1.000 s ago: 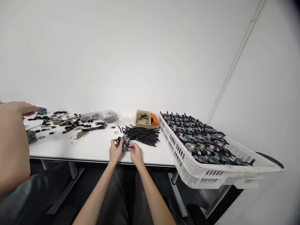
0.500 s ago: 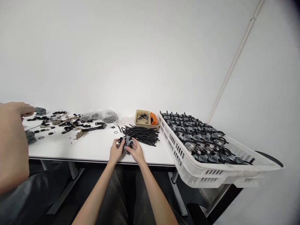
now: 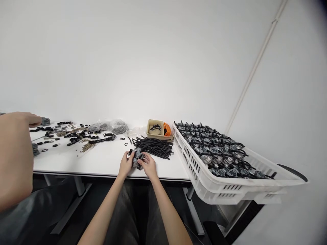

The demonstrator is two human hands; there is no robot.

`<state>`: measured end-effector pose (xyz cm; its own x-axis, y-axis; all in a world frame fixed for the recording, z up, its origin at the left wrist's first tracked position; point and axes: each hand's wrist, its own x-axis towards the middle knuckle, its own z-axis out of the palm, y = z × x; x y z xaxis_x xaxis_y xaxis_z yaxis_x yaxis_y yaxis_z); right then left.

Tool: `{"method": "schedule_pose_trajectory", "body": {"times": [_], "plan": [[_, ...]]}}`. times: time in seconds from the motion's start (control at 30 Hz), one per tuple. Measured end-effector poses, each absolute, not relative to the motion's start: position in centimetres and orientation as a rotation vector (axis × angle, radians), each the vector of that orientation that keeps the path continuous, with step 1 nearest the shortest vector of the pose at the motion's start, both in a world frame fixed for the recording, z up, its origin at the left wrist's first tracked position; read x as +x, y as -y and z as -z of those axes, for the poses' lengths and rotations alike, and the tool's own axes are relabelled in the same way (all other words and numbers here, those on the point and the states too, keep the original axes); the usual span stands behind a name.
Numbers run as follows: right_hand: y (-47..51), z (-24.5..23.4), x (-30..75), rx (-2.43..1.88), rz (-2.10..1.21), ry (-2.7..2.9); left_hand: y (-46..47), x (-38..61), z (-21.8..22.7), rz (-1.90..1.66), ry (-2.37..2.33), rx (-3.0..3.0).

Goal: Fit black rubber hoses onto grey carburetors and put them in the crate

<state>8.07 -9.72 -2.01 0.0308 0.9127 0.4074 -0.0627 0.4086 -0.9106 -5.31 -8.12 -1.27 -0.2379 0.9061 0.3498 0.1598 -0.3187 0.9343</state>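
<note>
Head view: a white worktop (image 3: 102, 164) is filled at its left with scattered small parts. At the right, a white crate (image 3: 212, 191) is packed with rows of grey metal units fitted with black tubes. At far left, the frame is crossed by a co-worker's arm (image 3: 16, 156). Black tubes (image 3: 158, 148) are heaped just beyond the hands, most laid from far left to near right. Clear bags (image 3: 119, 126) are set by the wall; a tan tray (image 3: 150, 131) and an orange basket (image 3: 168, 127) are placed behind the heap.

The left hand (image 3: 125, 165) and right hand (image 3: 150, 167) are partly closed, thumbs and fingers wrapped about opposite sides of one grey unit (image 3: 138, 155). It is held between them over the near edge, round opening toward the right hand; its long axis seems pointed away from the body, though much is hidden by fingers. The heap is nearer the right hand. A watch (image 3: 111, 136) is laid farther left, and near the left hand, a thin ring (image 3: 126, 144).
</note>
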Motion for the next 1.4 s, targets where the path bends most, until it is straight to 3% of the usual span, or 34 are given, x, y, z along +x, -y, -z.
{"method": "schedule_pose_trajectory", "body": {"times": [0.13,0.37,1.4], "plan": [[9.9,1.4,8.3,-0.803,-0.971,1.238,8.2,-5.4,0.7,-1.626,-1.100,1.232],[9.9,1.1,8.8,-0.726,-1.054,1.166,9.2,-5.4,-0.1,-1.337,-0.900,1.159],[10.0,1.2,9.5,-0.594,-1.221,1.116,9.6,-5.6,-0.5,-1.201,-0.840,1.232]]}}
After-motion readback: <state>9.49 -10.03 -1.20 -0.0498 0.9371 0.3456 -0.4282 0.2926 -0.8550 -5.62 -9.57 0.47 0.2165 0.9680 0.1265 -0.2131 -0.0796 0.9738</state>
